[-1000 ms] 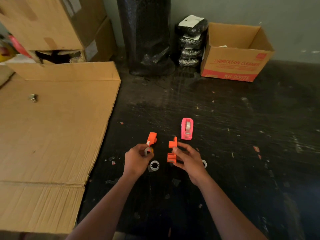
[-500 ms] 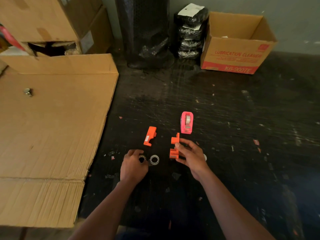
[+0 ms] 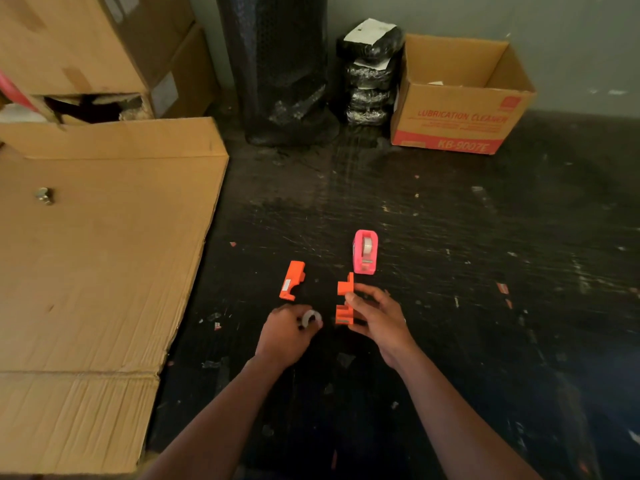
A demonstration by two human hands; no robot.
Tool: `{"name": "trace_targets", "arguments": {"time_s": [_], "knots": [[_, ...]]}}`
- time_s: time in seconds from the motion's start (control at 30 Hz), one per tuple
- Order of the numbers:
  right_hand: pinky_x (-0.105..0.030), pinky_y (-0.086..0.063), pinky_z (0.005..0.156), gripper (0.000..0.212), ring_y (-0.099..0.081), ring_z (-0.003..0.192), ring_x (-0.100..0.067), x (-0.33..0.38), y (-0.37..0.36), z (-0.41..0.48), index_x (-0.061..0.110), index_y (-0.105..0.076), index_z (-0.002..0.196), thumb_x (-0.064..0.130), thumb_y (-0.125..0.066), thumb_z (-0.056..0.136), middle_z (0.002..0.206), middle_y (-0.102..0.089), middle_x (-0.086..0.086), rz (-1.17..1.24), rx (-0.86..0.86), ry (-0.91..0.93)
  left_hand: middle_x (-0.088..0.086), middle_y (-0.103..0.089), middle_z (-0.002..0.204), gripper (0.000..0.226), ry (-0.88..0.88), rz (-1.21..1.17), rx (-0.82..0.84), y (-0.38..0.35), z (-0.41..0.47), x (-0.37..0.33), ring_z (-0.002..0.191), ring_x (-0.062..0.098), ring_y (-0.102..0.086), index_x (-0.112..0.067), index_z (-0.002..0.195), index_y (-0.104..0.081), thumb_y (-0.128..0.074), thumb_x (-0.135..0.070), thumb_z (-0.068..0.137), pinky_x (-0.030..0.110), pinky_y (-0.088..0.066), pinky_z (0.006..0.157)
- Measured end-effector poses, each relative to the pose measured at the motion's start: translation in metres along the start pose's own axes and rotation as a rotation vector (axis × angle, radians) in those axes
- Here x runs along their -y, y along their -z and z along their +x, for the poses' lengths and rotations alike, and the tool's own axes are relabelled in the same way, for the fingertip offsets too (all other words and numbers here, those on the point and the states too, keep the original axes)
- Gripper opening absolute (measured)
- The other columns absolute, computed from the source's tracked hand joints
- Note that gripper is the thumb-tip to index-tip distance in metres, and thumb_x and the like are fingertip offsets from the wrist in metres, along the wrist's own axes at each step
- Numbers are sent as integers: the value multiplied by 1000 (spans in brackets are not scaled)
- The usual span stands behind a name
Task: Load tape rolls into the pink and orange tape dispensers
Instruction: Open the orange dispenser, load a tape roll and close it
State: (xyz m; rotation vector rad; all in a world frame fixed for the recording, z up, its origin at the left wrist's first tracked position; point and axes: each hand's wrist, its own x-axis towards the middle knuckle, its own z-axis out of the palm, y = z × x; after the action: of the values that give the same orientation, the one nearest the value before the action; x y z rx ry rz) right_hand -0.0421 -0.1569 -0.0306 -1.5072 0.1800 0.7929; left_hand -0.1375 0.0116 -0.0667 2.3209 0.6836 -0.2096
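Note:
The pink tape dispenser stands on the dark floor with a clear tape roll inside it. The orange dispenser is in two halves. One orange half lies flat on the floor to the left. My right hand grips the other orange half, holding it upright just in front of the pink one. My left hand pinches a small clear tape roll a short way left of that held half.
A flattened cardboard sheet with a small metal nut covers the left. Against the wall stand stacked cardboard boxes, a black wrapped roll, black wrapped bundles and an open "Lubrication Cleaner" box.
My left hand put the left orange half down on the floor, moved to the tape roll lying nearby and has picked it up. My right hand kept holding the other half.

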Motion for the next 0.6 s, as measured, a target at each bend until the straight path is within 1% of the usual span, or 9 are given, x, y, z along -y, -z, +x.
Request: {"name": "trace_targets", "arguments": {"time_s": [0.03,0.07,0.17,0.2,0.23,0.3,0.4,0.5,0.6], "knots": [[-32,-62,77,25,-81,92,-11,1,1,0,31,-70,121,22,-73,97,111,-80,3,3,-3,1,-9,-74,109,27,53,-204,14,4,0,-3,107,10,-68,-29,120,-73,-69,-41,95,29,-53,94],[-32,-63,77,25,-81,92,-11,2,1,0,31,-70,121,22,-73,97,111,-80,3,8,-6,2,-10,-74,108,29,89,-352,33,9,0,-8,105,10,-69,-28,123,-72,-68,-40,97,28,-53,94],[-30,-62,75,27,-81,93,-11,5,2,-1,29,-70,124,23,-73,97,111,-81,3,18,-1,11,-2,-72,111,34,177,-615,94,24,2,-21,102,15,-70,-23,134,-65,-62,-34,102,38,-57,93],[-29,-62,74,28,-81,94,-11,6,1,-2,29,-70,125,24,-73,97,111,-81,2,18,3,18,1,-71,114,35,202,-687,105,29,3,-25,102,16,-70,-22,137,-63,-61,-32,103,39,-58,91],[-29,-62,73,29,-80,94,-11,8,1,-2,29,-69,126,24,-73,97,112,-81,2,19,6,24,3,-71,119,37,222,-745,115,33,5,-27,105,16,-70,-22,139,-61,-61,-31,103,37,-58,89],[-31,-63,76,29,-80,96,-11,11,1,-3,29,-70,126,24,-73,97,113,-80,2,23,14,39,4,-69,126,40,247,-827,126,39,7,-31,111,16,-68,-22,141,-60,-61,-33,103,35,-56,92],[-35,-64,82,28,-80,99,-14,14,1,-5,30,-71,124,24,-73,97,117,-79,2,25,25,64,1,-67,125,39,247,-866,120,44,7,-38,115,17,-63,-19,137,-64,-60,-37,102,39,-53,99],[-36,-63,83,26,-79,103,-16,19,1,-7,30,-70,123,23,-72,98,117,-79,1,33,30,84,5,-69,125,41,246,-912,136,49,9,-41,114,19,-62,-14,132,-67,-60,-40,101,37,-50,91],[-34,-62,82,24,-79,99,-13,24,1,-9,32,-70,121,23,-70,99,115,-79,1,28,39,106,7,-72,122,41,256,-928,143,54,12,-45,110,20,-64,-14,128,-71,-58,-43,101,37,-50,90]]}}
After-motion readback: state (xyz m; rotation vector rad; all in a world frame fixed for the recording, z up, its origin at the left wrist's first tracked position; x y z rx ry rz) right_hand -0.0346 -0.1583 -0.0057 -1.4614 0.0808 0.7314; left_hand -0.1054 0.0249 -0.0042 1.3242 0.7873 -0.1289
